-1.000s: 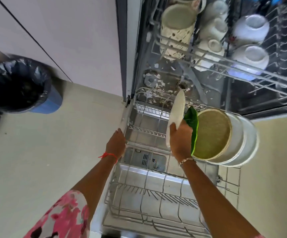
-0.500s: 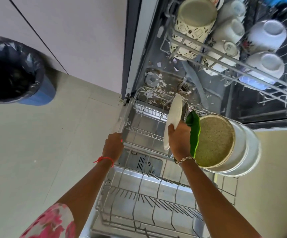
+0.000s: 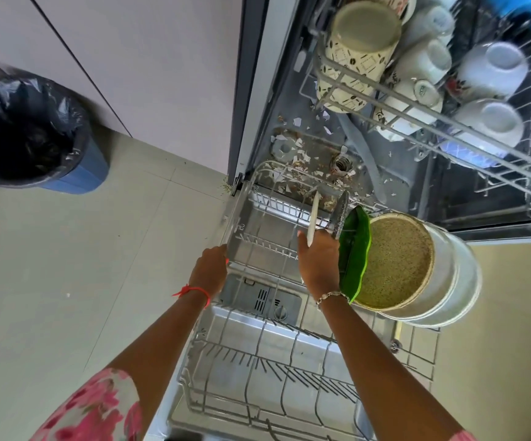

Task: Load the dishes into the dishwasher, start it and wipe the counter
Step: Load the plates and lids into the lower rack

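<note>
The dishwasher stands open with its lower rack (image 3: pixel 259 386) pulled out over the door. My right hand (image 3: pixel 318 265) grips a white plate (image 3: pixel 313 218) by its lower edge and holds it upright, edge-on, among the rack's tines. Just right of it stand a grey speckled plate (image 3: pixel 340 214), a green leaf-shaped plate (image 3: pixel 355 249), a speckled olive plate (image 3: pixel 394 259) and white plates (image 3: pixel 458 281) behind it. My left hand (image 3: pixel 210 270) holds the rack's left rim.
The upper rack (image 3: pixel 448 135) holds several upturned mugs and cups, among them a patterned mug (image 3: pixel 358 52). White scraps litter the dishwasher floor (image 3: pixel 305 154). A bin with a black liner (image 3: pixel 32 132) stands on the tiled floor at left, by white cabinet fronts.
The white plate has turned from face-on to edge-on and dropped lower between the tines. A grey speckled plate now shows beside it. My left hand stayed on the rack's rim.
</note>
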Demonstrator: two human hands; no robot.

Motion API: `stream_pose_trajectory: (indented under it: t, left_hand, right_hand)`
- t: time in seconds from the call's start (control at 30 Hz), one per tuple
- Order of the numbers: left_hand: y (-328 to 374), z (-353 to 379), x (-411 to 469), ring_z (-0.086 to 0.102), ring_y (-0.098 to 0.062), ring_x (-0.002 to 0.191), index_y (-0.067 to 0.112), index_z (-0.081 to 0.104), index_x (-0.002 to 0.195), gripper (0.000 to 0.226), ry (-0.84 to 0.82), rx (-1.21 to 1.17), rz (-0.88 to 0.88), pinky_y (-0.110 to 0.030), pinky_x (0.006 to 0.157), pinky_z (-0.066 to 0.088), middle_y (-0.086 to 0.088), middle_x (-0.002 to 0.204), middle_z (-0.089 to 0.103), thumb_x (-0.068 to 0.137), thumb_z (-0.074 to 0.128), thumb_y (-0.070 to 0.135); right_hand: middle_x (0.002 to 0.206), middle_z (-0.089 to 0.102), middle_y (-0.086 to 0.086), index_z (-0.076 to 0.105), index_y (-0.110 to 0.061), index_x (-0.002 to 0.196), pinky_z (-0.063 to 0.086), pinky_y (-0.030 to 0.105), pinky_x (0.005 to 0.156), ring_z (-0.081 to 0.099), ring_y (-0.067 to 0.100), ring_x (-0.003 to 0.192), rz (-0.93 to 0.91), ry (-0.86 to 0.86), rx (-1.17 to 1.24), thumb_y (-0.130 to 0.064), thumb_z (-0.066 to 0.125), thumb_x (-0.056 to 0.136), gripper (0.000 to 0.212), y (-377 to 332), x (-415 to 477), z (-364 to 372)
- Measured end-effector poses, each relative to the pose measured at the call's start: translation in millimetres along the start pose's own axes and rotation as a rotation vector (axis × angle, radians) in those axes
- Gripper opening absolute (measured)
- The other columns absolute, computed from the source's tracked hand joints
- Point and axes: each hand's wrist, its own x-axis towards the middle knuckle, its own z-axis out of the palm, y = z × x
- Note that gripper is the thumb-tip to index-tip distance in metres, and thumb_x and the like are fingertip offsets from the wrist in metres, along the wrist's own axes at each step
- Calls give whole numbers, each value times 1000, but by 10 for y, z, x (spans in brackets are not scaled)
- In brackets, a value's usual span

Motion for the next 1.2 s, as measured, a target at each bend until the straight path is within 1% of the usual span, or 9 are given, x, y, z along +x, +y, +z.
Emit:
stream_pose_trajectory:
  t: [0.07,0.17,0.37,0.47,0.63,0.73,0.9,1.03,1.2]
  left_hand:
    - [25,-87,-127,56,-38,107,-3,50,117,25,-44,13,12,-39,86,43,-23,112,59,94,41,3]
    - [126,-311,-424,49,-32,119,-1,44,129,34,-81,35,51,-36,97,38,-19,127,52,98,41,12]
    - [501,-950,-1227,55,-27,110,4,55,119,29,-148,164,129,-32,92,42,-14,121,57,98,41,17]
    - [782,-1282,-1724,57,-27,106,6,58,115,26,-146,226,174,-33,90,44,-14,117,59,96,41,13]
    - [1265,-1684,-2735,56,-29,107,4,60,115,30,-80,258,256,-33,91,43,-15,116,60,94,38,6]
    - [1420,-1719,-3254,57,-32,105,4,60,110,29,-92,274,245,-36,88,44,-16,113,60,93,37,8]
    - [1481,-1686,-3652,56,-28,108,5,60,111,31,-124,300,268,-35,93,44,-14,115,59,96,35,14]
    - [1452,-1696,-3758,56,-28,106,6,60,110,29,-81,328,282,-35,91,44,-14,115,60,95,36,12]
    - [1382,-1800,-3813,51,-27,116,6,56,120,31,-32,325,315,-31,97,38,-13,125,55,95,38,11]
  right_hand:
    - [106,61,16,50,2,121,31,13,67,50,15,87,-44,-3,-3,-33,36,100,42,29,-127,-86]
    - [102,64,16,49,1,123,46,21,74,61,22,94,-122,-23,2,-30,36,100,41,59,-339,-259]
    - [98,66,13,58,-3,105,55,29,74,66,23,88,-213,-175,-110,-29,35,100,35,5,-860,-941]
    - [95,65,13,59,-5,98,53,34,73,65,27,85,-235,-249,-120,-30,37,99,34,-73,-1161,-1406]
    - [91,64,17,61,-4,88,43,31,67,56,24,76,-286,-360,-69,-21,41,97,28,-126,-1817,-2190]
    - [83,55,11,52,-10,79,38,28,66,51,21,73,-309,-385,-82,-23,39,97,26,-51,-2264,-2537]
    - [88,53,12,57,-7,89,35,28,70,46,19,78,-347,-380,-111,-27,38,98,29,70,-2720,-2725]
    - [68,40,1,38,-15,64,33,27,69,45,21,77,-340,-377,-101,-24,39,98,35,81,-2901,-2750]
    - [74,45,5,41,-14,68,39,30,69,47,21,75,-348,-366,-83,-25,39,98,32,-78,-3013,-2693]
